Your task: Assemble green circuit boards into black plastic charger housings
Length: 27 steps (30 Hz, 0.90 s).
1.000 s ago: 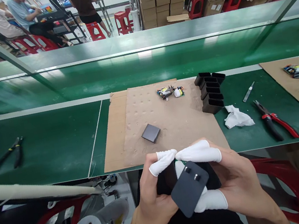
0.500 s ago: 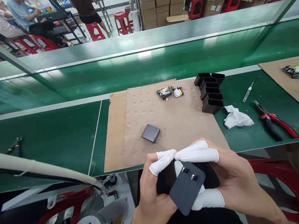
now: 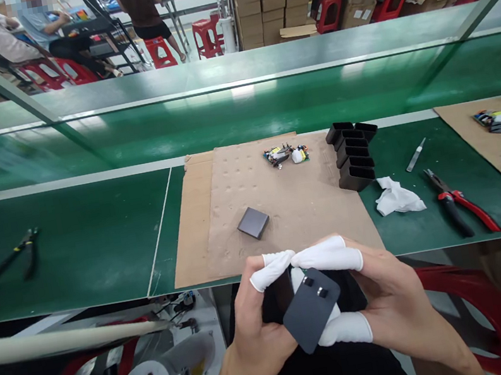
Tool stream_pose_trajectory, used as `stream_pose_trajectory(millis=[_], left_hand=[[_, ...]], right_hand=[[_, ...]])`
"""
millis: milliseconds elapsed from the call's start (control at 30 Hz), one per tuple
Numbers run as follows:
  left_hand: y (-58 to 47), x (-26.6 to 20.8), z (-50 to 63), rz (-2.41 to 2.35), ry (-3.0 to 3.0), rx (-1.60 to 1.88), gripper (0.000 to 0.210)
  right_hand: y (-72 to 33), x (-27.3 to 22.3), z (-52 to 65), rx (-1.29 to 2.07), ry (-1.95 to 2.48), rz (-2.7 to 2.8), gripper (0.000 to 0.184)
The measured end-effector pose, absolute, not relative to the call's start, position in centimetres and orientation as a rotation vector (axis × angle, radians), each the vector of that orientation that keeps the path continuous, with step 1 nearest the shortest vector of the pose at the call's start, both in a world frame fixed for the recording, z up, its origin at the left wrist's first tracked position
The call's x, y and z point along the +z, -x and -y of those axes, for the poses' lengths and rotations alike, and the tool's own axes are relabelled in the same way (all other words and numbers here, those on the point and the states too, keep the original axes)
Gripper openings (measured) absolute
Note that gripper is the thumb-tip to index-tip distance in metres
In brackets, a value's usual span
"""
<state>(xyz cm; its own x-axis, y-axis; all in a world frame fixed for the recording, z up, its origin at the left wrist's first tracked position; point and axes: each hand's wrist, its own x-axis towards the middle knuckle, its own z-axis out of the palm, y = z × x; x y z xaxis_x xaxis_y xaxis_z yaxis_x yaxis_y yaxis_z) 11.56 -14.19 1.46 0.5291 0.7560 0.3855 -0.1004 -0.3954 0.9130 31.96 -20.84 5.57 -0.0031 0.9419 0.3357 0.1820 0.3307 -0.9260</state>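
Both my hands meet over my lap, just below the table's front edge, with white finger cots on several fingers. Between them is a dark grey plate (image 3: 313, 311) with rounded corners and two small slots near its upper end. Some white material and a dark part show behind it. My right hand (image 3: 388, 292) pinches this piece between thumb and fingers. My left hand (image 3: 256, 321) is closed around its left side, index fingertip against the right fingertips. What lies under the fingers is hidden. Beyond them, a grey square piece (image 3: 253, 223) lies on the cardboard sheet (image 3: 302, 211).
Small circuit boards (image 3: 286, 154) lie at the cardboard's back, beside a row of black open housings (image 3: 352, 158). To the right are crumpled tissue (image 3: 397, 196), red-handled pliers (image 3: 459, 200) and a small blade tool (image 3: 416, 154). Dark pliers (image 3: 12, 256) and a beige hose (image 3: 65, 341) are left.
The hose at left has dropped lower, uncovering the dark pliers. The plate has shifted slightly up and left in my hands. A dark object has appeared at the far right edge.
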Motion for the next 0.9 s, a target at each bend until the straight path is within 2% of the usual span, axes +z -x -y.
stream_pose_trajectory(millis=[733, 900], left_hand=[[-11.45, 1.16, 13.94, -0.547, -1.739, 1.026, 0.065], [-11.41, 1.13, 14.09, -0.577, -1.751, 1.005, 0.059]], right_hand=[[-31.86, 5.65, 20.87, 0.838, 1.167, 1.542, 0.073], [-31.73, 5.42, 20.97, 0.828, 1.155, 1.537, 0.075]])
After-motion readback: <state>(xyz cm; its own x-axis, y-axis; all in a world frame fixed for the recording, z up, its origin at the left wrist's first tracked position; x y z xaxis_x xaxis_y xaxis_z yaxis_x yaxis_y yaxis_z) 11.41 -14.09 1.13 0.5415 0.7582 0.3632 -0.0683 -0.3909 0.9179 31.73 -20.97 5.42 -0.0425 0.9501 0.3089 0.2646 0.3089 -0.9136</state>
